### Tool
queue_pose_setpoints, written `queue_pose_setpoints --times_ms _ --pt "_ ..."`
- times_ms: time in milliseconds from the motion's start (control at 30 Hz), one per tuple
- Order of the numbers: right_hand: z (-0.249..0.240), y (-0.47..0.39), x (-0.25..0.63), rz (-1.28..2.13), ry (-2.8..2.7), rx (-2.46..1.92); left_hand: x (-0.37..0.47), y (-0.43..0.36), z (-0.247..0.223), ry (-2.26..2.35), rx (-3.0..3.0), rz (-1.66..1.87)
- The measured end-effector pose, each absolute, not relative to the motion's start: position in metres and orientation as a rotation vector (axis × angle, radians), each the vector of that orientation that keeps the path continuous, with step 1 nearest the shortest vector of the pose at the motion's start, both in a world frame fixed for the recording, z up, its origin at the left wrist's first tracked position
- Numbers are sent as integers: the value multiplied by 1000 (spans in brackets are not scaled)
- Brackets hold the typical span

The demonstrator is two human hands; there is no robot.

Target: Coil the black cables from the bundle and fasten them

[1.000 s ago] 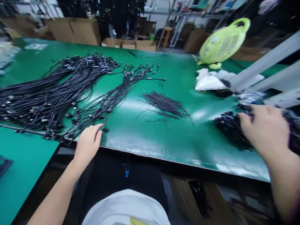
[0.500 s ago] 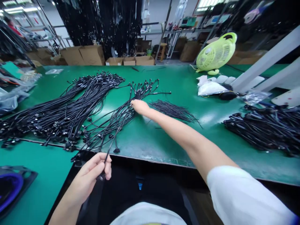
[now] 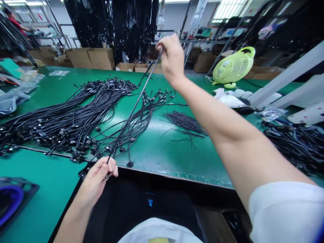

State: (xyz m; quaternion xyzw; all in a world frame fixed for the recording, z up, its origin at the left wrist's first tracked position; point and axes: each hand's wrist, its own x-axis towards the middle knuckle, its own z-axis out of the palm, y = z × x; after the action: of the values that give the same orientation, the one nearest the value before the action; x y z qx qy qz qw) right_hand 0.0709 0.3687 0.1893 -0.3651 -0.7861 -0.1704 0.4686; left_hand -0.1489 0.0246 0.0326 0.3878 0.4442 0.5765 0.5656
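Observation:
A black cable (image 3: 138, 100) is stretched in a slanting line between my two hands. Near the table's front edge, my left hand (image 3: 102, 172) is closed on its lower end, where a small connector partly shows below the fingers. Raised high above the far side of the table, my right hand (image 3: 172, 55) grips the upper part of the cable, and a short end dangles beside it. Beneath the cable lies a loose group of black cables (image 3: 145, 121). To its left is a larger bundle of black cables (image 3: 76, 118) with connectors at both ends.
Thin black ties (image 3: 184, 122) lie right of the loose cables. A green fan (image 3: 234, 65) and white packets (image 3: 231, 98) stand at the back right. More black cables (image 3: 293, 145) are heaped at the right. A blue-rimmed object (image 3: 15, 202) sits at lower left.
My right hand has risen from the loose cables, drawing one cable up taut. My left hand still grips the lower end, slightly higher and further left.

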Motion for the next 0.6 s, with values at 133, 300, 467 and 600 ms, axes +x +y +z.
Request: queue_pose_setpoints --times_ms 133,300,467,600 --pt "189 354 121 -590 -2146 -1153 -164 12 31 1024 703 1495" --pt "107 272 166 -639 -2563 -1368 -154 14 33 1050 705 1473" --pt "66 134 166 49 -2950 -628 -107 32 37 1286 1463 1314" --pt "90 106 141 51 -2904 -663 -74 30 36 1241 1689 1002"
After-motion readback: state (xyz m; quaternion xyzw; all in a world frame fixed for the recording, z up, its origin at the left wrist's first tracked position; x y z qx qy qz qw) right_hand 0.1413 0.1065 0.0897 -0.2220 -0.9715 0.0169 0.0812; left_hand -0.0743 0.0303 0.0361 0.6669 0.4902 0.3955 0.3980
